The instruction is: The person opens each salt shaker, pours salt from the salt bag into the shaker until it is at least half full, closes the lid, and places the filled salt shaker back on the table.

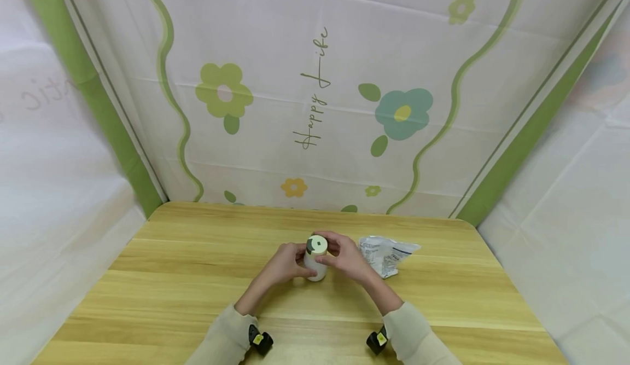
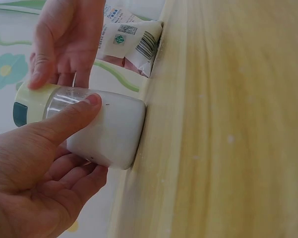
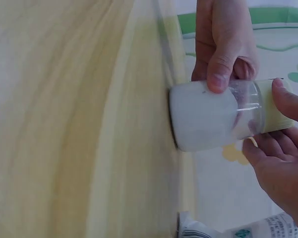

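A clear seasoning jar (image 1: 317, 272), mostly filled with something white, stands upright on the table. Its pale yellow cap (image 1: 320, 244) carries a dark green piece at one side. My left hand (image 1: 287, 263) grips the jar's body; in the left wrist view the thumb lies along the wall and the fingers curl round the far side. Up at the cap, my right hand (image 1: 346, 255) holds on with thumb and fingers from the opposite side. In the right wrist view, the white contents (image 3: 203, 116) reach well up the jar, with a see-through band below the cap.
A crumpled white printed bag (image 1: 386, 253) lies to the right of the right hand; its barcode shows in the left wrist view. Beneath everything is a wooden table (image 1: 197, 277). A white curtain (image 1: 275, 119) with flowers hangs behind the table's back edge.
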Motion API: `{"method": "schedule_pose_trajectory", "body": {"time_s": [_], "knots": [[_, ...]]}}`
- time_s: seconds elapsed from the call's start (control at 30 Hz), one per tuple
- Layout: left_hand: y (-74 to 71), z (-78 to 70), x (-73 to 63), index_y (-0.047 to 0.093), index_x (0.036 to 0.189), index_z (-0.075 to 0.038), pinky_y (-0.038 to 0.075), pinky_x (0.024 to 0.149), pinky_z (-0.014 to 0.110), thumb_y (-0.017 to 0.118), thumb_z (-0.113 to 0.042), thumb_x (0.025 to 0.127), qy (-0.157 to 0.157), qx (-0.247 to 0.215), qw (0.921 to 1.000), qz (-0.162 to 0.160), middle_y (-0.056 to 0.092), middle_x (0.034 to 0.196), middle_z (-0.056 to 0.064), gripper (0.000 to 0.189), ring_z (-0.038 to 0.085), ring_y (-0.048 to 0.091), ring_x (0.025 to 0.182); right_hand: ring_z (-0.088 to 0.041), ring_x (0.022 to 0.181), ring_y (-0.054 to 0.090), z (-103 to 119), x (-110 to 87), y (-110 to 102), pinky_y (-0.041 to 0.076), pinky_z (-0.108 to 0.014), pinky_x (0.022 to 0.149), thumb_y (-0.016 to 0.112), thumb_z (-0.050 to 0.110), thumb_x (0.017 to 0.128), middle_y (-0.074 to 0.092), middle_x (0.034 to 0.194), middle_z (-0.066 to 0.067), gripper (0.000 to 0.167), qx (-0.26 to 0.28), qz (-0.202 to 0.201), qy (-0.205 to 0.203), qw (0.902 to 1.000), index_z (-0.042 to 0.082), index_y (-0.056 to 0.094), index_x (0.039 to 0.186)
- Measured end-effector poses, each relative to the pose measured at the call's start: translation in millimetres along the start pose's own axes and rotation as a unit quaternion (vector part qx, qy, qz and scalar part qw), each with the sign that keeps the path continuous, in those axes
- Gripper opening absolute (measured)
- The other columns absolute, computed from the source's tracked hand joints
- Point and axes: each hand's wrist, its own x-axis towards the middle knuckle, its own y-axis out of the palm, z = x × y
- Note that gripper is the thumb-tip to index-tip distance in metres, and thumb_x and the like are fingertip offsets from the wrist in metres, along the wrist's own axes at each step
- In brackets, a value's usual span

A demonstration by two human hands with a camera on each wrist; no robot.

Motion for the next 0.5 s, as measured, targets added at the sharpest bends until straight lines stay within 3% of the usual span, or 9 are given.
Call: {"method": "schedule_pose_trajectory", "body": {"time_s": [0.17,0.27,0.4,0.5], "knots": [[-0.5,-1.1,0.0,0.068,0.121,-0.005,0.057,0.093,0.038,0.085,-0.017,0.079,-0.004,-0.002,1.0000,-0.002,0.072,0.118,0.010,0.047,0.023,0.069,0.110,-0.030,0.122,0.064,-2.4,0.0,5.1,0.052,-0.039,0.103,0.082,0.017,0.082,0.067,0.128,-0.011,0.052,-0.006,-0.054,0.021,0.9983,0.009,0.062,0.129],[-0.7,-1.0,-0.2,0.068,0.121,-0.005,0.058,0.091,0.036,0.085,-0.017,0.079,-0.002,-0.001,1.0000,-0.003,0.073,0.117,0.010,0.047,0.022,0.069,0.109,-0.031,0.122,0.063,-1.6,-0.7,7.8,0.051,-0.042,0.105,0.084,0.020,0.080,0.066,0.130,-0.012,0.058,-0.009,-0.070,0.025,0.9972,0.008,0.060,0.132],[-0.3,0.4,-0.6,0.068,0.122,-0.005,0.059,0.090,0.035,0.085,-0.017,0.079,-0.001,0.004,1.0000,0.000,0.072,0.119,0.010,0.048,0.023,0.069,0.109,-0.035,0.133,0.054,-3.8,-0.4,5.5,0.043,-0.049,0.112,0.077,0.014,0.087,0.053,0.147,-0.016,0.069,0.021,-0.022,0.015,0.9994,0.003,0.045,0.147],[0.3,1.2,-1.0,0.068,0.122,-0.005,0.059,0.089,0.035,0.085,-0.018,0.079,-0.001,0.005,1.0000,0.003,0.072,0.119,0.010,0.048,0.023,0.069,0.109,-0.037,0.133,0.052,-7.2,1.1,2.6,0.042,-0.052,0.112,0.072,0.008,0.091,0.050,0.148,-0.019,0.067,0.034,0.017,0.010,0.9992,0.000,0.041,0.149]]}}
